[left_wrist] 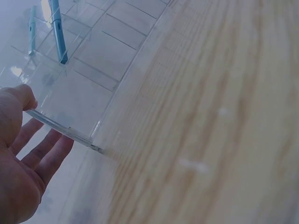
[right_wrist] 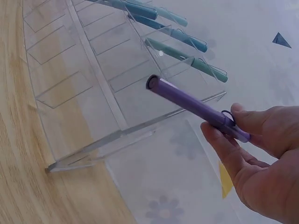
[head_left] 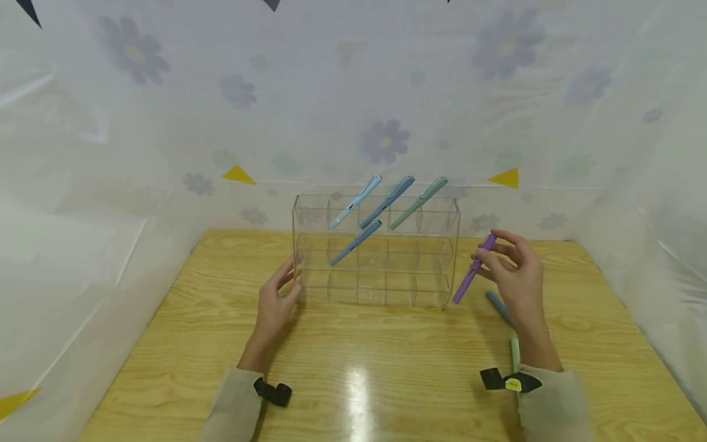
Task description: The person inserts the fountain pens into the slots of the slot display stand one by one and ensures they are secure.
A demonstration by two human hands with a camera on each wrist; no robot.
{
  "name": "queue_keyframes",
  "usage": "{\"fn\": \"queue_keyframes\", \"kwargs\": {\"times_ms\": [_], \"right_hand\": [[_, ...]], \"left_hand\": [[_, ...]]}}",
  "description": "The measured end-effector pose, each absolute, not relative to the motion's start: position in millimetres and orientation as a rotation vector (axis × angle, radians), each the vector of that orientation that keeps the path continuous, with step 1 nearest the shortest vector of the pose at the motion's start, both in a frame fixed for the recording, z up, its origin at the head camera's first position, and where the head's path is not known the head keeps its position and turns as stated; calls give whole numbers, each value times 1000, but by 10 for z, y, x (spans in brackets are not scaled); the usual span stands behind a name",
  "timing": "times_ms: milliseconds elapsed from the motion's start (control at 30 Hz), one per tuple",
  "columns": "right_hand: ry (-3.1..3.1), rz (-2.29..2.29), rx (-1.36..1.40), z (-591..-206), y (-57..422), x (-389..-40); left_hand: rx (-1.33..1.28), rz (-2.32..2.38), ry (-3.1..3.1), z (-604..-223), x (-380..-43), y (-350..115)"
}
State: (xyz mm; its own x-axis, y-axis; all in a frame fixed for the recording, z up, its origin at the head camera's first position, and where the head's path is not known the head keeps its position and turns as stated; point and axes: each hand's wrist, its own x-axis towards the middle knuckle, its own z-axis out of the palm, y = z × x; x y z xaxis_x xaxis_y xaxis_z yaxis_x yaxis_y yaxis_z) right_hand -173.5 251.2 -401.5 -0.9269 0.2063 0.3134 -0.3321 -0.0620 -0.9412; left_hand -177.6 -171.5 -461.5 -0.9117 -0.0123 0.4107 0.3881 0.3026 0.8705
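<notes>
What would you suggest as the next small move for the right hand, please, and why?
I would probably move the purple capped pen left, over the clear pen rack: the right hand holds it near its upper end, its lower end is outside the rack, the left hand grips the rack's side, and the middle tier holds only one blue pen.

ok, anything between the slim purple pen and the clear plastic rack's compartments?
Just the right side panel of the rack, left of the pen in the head view; no loose object visible in between.
</notes>
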Motion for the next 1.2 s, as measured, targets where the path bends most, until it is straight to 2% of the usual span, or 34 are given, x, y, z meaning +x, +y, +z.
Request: {"fn": "queue_keyframes", "kwargs": {"times_ms": [200,567,1200], "right_hand": [[-1811,2016,111,-4023,2358,-1746],[-1699,1942,232,-4047,2103,-1805],[-1404,1954,276,-3921,1590,-2083]], "left_hand": [[-346,-1620,-2227,-4615,-1790,-1711],[-363,-1622,-2219,-4620,-1801,-1722],[-381,-1648,-2208,-4646,-1788,-1718]]}}
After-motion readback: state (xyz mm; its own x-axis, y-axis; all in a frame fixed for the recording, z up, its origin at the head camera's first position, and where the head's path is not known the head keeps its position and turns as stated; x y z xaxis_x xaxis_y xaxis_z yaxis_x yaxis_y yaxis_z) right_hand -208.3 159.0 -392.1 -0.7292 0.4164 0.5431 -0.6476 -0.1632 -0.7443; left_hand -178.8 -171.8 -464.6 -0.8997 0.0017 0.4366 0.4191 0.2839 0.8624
